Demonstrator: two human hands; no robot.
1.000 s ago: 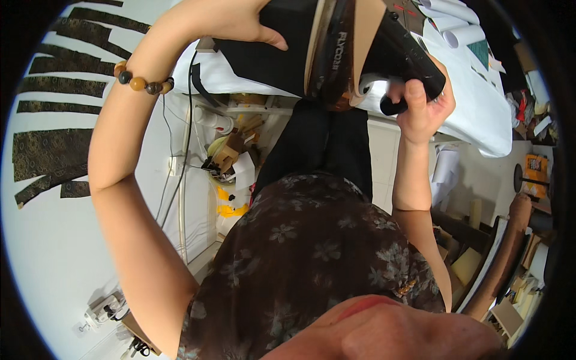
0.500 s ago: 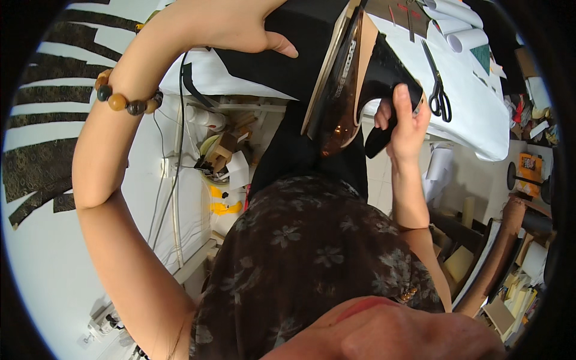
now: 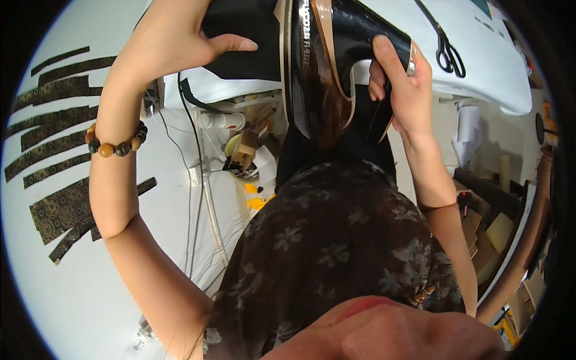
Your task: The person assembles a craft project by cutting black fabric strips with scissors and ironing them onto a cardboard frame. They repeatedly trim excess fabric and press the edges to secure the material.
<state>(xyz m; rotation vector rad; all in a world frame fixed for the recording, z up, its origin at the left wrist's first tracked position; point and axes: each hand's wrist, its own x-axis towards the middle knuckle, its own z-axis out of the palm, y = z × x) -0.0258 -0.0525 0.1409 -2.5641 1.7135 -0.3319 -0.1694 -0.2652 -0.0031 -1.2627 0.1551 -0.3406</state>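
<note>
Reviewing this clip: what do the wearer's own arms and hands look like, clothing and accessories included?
The left hand and right hand are ungloved. Both arms are bare where visible, and the top is dark with pale flowers. A bracelet of round amber, brown and near-black beads circles the left wrist.

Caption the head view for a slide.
Right hand grips an iron by its handle; left hand lies over black material.
</note>
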